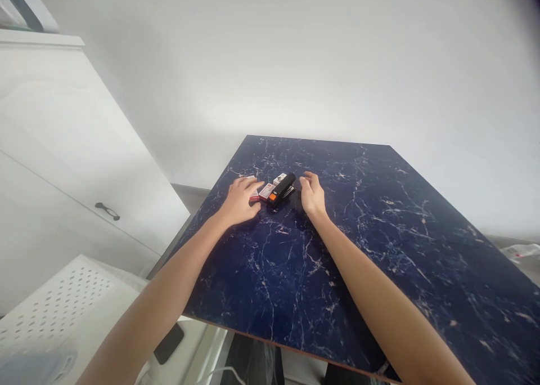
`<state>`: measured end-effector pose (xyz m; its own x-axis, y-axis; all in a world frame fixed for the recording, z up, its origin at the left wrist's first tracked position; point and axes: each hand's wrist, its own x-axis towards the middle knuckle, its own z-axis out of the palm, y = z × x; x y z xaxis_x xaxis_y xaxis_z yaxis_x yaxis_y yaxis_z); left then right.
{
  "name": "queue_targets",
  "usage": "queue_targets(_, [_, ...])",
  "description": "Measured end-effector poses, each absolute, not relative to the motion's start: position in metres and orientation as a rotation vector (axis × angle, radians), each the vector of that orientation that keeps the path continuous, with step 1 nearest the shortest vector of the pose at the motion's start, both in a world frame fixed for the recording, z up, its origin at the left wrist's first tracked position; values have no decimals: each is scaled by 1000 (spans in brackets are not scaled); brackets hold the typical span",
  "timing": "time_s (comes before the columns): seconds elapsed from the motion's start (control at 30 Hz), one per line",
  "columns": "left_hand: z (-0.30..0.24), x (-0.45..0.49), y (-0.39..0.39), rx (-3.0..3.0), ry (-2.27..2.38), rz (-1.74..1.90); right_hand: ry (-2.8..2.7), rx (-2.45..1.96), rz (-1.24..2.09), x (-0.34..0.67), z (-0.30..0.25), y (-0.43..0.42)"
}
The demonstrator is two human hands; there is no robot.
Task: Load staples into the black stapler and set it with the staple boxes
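A black stapler (283, 188) with an orange patch at its near end lies slantwise on the dark blue marbled table (291, 261). Close against its left side is a small red and white box (266, 191), and a white box (279, 178) with a dark picture sits behind it. My left hand (241, 201) rests with fingers spread over another red and white box (253, 196), which it partly hides. Just right of the stapler, apart from it, my right hand (313, 195) is held with loosely curved fingers and nothing visible in it.
A white cabinet (63, 148) with a dark handle stands at the left. Below it are a white perforated surface (63, 295) and a dark phone-like object (169, 343). The wall (320, 64) rises behind the table. Clear plastic (521, 252) lies beyond the table's right edge.
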<state>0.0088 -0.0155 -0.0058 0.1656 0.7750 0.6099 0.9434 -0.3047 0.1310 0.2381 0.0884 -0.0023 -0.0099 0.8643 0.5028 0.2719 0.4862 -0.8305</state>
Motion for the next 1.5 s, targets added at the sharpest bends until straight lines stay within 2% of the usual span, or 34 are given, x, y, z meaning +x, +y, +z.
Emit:
queue_targets(0.17, [2,-12,-23,-2258,-1778,-865,-1733,-1047,561,236,-1,86])
queue_targets(0.4, [3,21,-6,-1895,-1698,-1273,-1727,-1078,552,235,-4,96])
queue_targets(0.57, [8,23,19,-2347,-1720,-1172,-1753,-1060,491,236,-3,95])
queue_targets(0.73, [10,-3,14,-2723,-1767,-1359,-1781,-1071,550,234,6,99])
queue_targets(0.8, [9,-12,10,-2694,-1724,-1375,-1838,-1080,588,230,9,107])
queue_targets(0.97, [6,-21,13,-2081,-1790,-1166,-1959,-1043,628,224,10,122])
queue_targets(1.07, [5,-19,14,-2198,-1817,-1017,-2002,-1003,632,224,8,124])
queue_targets(1.3, [12,-11,-6,-2393,-1831,-1055,-1922,-988,568,223,6,116])
queue_targets(1.5, [21,-7,-17,-2470,-1593,-867,-1967,-967,493,220,8,106])
